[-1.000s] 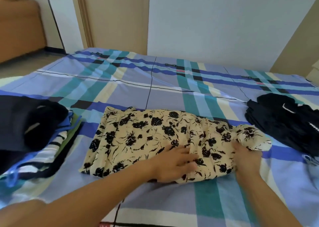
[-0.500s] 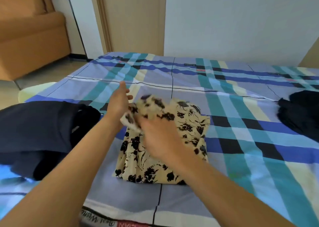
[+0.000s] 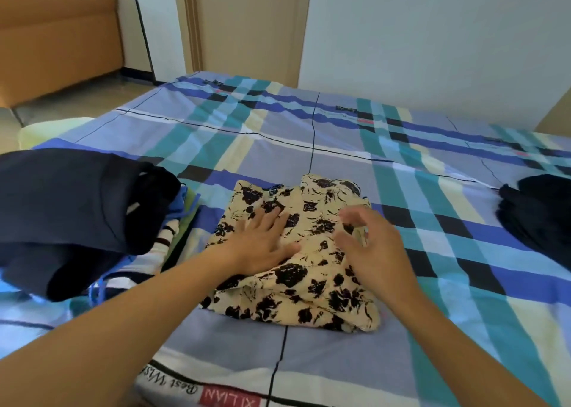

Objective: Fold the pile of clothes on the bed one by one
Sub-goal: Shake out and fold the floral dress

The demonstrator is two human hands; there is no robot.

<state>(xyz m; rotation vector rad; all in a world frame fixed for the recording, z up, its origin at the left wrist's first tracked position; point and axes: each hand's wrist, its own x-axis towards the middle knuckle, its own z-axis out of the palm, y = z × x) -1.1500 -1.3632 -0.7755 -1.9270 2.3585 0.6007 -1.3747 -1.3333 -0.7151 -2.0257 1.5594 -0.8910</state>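
Cream flowered dress lies folded on the bed, left hand pressing it flat to set creases, right hand hovering with loose, empty fingers.

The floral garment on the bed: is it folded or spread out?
Folded. The floral garment lies as a compact, layered bundle; the left hand rests flat on it.

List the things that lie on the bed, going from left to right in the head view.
stack of clothes with a dark garment on top → cream floral garment → black clothes pile
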